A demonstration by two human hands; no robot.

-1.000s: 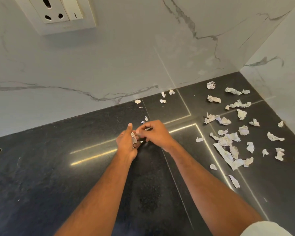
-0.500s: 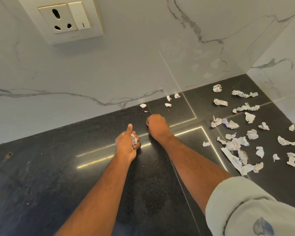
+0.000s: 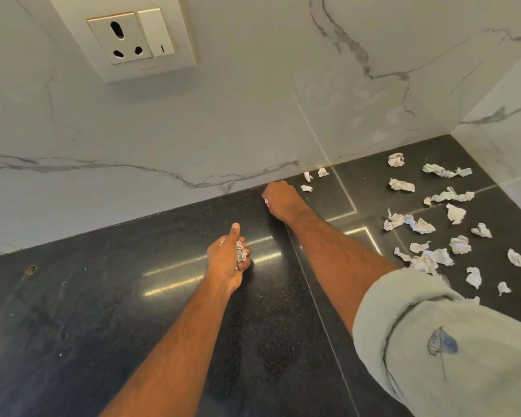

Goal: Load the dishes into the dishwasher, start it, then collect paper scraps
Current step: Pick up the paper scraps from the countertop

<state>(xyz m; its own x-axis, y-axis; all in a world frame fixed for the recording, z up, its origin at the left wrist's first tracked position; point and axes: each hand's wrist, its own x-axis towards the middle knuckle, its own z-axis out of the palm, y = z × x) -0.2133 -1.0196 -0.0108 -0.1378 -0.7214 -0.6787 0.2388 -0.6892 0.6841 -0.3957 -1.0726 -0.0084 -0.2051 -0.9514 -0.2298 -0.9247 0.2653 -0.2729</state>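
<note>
On a dark counter [image 3: 133, 311] against a white marble wall, the left hand [image 3: 227, 263] curls around a small wad of collected paper scraps [image 3: 241, 254], thumb raised. The right hand [image 3: 280, 200] reaches to the wall's base, fingers curled and pinching a white scrap [image 3: 266, 201]. Many crumpled scraps [image 3: 424, 227] lie scattered across the counter's right corner.

In front of me is a black speckled stone countertop [image 3: 109, 326] meeting white marble wall tiles [image 3: 253, 121], with a socket and switch plate [image 3: 127, 37] above.
</note>
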